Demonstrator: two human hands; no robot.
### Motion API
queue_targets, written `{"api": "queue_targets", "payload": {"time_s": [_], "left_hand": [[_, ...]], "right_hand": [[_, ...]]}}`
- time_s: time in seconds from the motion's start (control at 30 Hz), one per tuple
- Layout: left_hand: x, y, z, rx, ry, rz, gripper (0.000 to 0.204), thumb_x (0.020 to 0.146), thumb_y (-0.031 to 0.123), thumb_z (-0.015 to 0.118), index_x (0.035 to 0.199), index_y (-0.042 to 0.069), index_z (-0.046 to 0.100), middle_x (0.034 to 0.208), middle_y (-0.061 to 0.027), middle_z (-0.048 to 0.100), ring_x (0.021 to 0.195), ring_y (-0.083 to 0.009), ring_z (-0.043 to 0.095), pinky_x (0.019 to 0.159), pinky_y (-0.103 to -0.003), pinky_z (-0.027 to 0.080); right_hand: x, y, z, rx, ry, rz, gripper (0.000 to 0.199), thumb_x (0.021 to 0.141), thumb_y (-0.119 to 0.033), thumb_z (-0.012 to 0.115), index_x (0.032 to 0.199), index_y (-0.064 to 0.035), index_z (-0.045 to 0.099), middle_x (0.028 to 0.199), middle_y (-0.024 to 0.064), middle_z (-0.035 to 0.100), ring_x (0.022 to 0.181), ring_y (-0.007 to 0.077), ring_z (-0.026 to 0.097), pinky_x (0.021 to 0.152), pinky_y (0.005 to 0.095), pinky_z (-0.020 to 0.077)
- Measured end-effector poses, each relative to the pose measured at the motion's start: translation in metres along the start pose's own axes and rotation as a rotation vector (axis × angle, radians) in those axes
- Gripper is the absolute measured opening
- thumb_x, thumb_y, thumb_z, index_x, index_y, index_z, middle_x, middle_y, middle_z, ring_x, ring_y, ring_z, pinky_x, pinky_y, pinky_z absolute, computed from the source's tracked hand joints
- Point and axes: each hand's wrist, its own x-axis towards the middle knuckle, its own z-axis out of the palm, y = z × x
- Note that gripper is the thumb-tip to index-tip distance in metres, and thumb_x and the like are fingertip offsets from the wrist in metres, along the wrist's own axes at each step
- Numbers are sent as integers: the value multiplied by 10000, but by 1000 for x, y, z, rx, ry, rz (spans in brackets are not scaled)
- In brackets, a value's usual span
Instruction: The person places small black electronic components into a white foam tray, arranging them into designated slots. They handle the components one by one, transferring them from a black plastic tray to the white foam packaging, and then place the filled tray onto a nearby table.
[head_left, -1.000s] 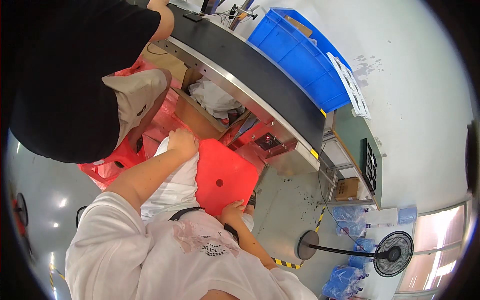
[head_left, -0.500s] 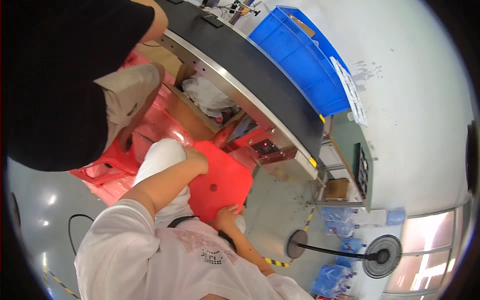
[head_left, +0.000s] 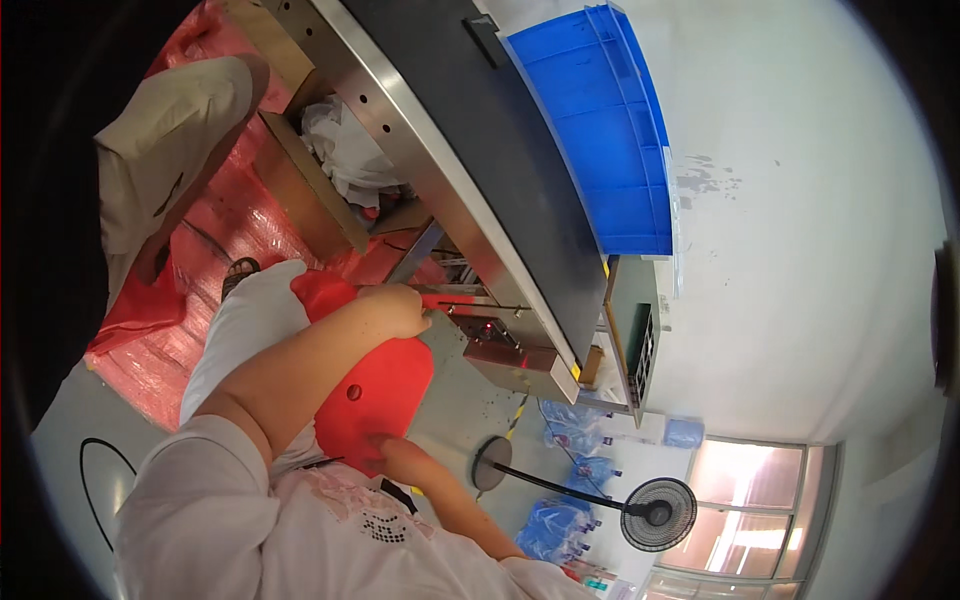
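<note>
The right hand (head_left: 406, 460) lies on the near rim of the red stool (head_left: 375, 395), its fingers too blurred to tell whether they grasp; the left hand (head_left: 397, 312) bends over the farther part, its hold hidden. The stool sits before the person, beside a white trouser leg (head_left: 235, 335). Both hands seem to have reached it (neither is free of it); what is left cannot be told. Past the left hand, a metal control box (head_left: 525, 368) and the conveyor (head_left: 480, 130) crowd one side; rightward, grey floor (head_left: 453, 400) runs toward the standing fan (head_left: 657, 513).
</note>
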Motion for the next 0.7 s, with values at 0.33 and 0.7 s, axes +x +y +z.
{"api": "queue_targets", "payload": {"time_s": [0.33,0.7], "left_hand": [[11,-16,-44,-67,-32,-10,443,826,419,494,1022,46,633,1025,-131,622,959,-281,595,782,-432,460],[7,-29,-61,-112,123,-36,508,821,463,482,918,-8,646,907,-170,637,894,-326,604,801,-423,454]], "right_hand": [[-62,-95,-307,-44,1135,-499,83,816,-67,561,827,-15,624,800,74,625,760,165,586,693,257,448],[20,-49,-461,-239,838,-86,581,563,-206,690,1102,-13,593,1083,174,588,1017,319,555,905,356,413]]}}
